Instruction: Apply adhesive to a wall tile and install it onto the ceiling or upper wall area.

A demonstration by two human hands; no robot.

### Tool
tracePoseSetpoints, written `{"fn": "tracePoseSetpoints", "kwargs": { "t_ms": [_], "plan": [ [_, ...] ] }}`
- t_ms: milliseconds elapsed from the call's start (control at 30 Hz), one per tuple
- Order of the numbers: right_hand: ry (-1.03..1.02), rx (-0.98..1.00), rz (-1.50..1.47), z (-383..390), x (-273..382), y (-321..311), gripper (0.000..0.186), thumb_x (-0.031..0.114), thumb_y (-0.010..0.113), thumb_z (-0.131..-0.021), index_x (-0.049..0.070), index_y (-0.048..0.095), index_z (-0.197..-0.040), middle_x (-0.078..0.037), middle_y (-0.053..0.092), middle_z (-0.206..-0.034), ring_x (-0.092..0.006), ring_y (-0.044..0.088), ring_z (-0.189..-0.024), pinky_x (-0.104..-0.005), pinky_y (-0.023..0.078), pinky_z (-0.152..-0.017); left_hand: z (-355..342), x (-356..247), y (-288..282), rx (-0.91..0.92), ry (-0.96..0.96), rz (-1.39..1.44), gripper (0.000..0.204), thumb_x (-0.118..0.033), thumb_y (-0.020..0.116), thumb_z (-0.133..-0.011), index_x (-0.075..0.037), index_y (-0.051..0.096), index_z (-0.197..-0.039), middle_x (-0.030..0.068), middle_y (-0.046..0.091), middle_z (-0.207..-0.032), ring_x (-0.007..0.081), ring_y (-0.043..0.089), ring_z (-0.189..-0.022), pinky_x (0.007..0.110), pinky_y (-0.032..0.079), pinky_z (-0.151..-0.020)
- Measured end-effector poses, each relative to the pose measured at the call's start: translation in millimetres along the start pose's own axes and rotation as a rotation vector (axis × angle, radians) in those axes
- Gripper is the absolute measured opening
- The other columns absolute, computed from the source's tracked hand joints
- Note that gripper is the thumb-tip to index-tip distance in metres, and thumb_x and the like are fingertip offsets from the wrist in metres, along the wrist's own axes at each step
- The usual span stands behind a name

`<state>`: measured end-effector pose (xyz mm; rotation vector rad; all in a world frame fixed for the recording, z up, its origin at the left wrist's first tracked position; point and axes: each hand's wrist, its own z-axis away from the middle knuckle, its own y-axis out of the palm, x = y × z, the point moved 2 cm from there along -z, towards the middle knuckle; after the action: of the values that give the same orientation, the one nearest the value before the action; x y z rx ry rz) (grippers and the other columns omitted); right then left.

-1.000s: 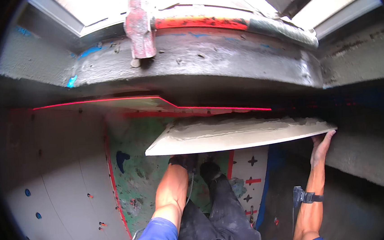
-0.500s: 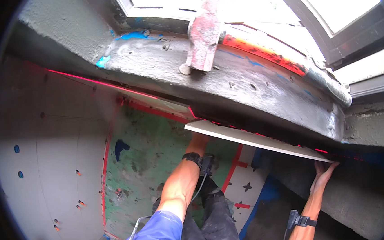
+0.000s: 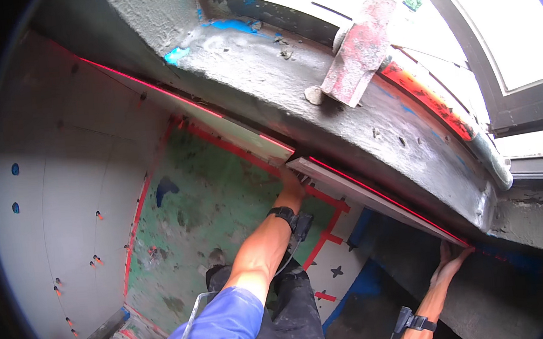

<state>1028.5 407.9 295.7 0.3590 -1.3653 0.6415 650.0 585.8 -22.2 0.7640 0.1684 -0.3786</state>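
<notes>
A long pale tile [image 3: 369, 197] lies along the wall just under the concrete ledge, beside a similar panel [image 3: 250, 136] with a narrow gap between them; its coated face is hidden. My left hand [image 3: 290, 182] is under the tile's left end, fingers partly hidden against it. My right hand [image 3: 448, 264] holds the right end from below, thumb and fingers at the edge. A thin red laser line crosses both pieces near their upper edges.
A sledgehammer [image 3: 357, 48] with an orange handle lies on the concrete ledge [image 3: 257, 68] by an open window [image 3: 500, 37]. On the left is a tiled wall [image 3: 64, 205] with small spacers. Below are green flooring [image 3: 175, 241] with red borders and my dark-trousered legs [image 3: 295, 314].
The tile has moved up against the wall into line with the neighbouring panel; its coated face went out of sight. My hands moved with it, and the view turned.
</notes>
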Motion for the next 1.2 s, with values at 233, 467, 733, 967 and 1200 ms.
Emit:
{"fn": "tracePoseSetpoints", "kwargs": {
  "t_ms": [233, 467, 733, 967, 1200],
  "plan": [
    [0.016, -0.038, 0.012, -13, -15, -9, 0.09, 0.074, 0.028, -0.09, 0.007, 0.026, -0.15, -0.018, 0.034, -0.15, -0.0319, 0.037, -0.137, -0.0423, 0.026, -0.117, 12, 4, 13, -0.102, -0.035, -0.084, 0.064, -0.066, 0.033, -0.091, -0.016, 0.049, -0.127, 0.0054, 0.051, -0.129, 0.024, 0.045, -0.118, 0.045, 0.036, -0.097],
    [0.027, -0.08, 0.048, -12, -14, -7, 0.089, 0.074, 0.029, -0.09, 0.007, 0.029, -0.148, -0.018, 0.038, -0.147, -0.0301, 0.04, -0.135, -0.042, 0.028, -0.117, 12, 7, 23, -0.1, -0.056, -0.1, 0.067, -0.068, 0.03, -0.091, -0.016, 0.048, -0.129, 0.0054, 0.05, -0.129, 0.023, 0.046, -0.115, 0.044, 0.037, -0.094],
    [-0.001, -0.081, 0.02, -7, -16, -5, 0.082, 0.069, 0.029, -0.094, 0.008, 0.03, -0.148, -0.017, 0.041, -0.145, -0.0301, 0.044, -0.132, -0.0419, 0.034, -0.114, 18, 2, -8, 0.21, 0.649, -1.574, 0.049, -0.046, 0.034, -0.099, -0.016, 0.044, -0.136, 0.0106, 0.046, -0.134, 0.0292, 0.048, -0.118, 0.048, 0.039, -0.101],
    [-0.018, -0.07, 0.032, -31, -46, 3, 0.067, 0.059, 0.035, -0.099, 0.009, 0.04, -0.142, -0.012, 0.049, -0.138, -0.0256, 0.053, -0.121, -0.0405, 0.044, -0.103, 23, -41, -7, 0.585, 0.38, -2.068, 0.039, -0.026, 0.04, -0.099, -0.006, 0.054, -0.129, 0.0184, 0.056, -0.129, 0.0358, 0.051, -0.121, 0.043, 0.039, -0.105],
    [-0.449, -0.034, 0.278, -18, -37, -32, 0.049, 0.023, 0.071, -0.087, 0.004, 0.049, -0.126, -0.008, 0.061, -0.116, -0.0219, 0.064, -0.097, -0.0333, 0.052, -0.085, -52, 0, -35, 0.013, -0.289, -0.031, 0.063, -0.051, 0.042, -0.096, -0.003, 0.041, -0.137, 0.0142, 0.04, -0.145, 0.032, 0.04, -0.133, 0.06, 0.033, -0.105]
  ]
}}
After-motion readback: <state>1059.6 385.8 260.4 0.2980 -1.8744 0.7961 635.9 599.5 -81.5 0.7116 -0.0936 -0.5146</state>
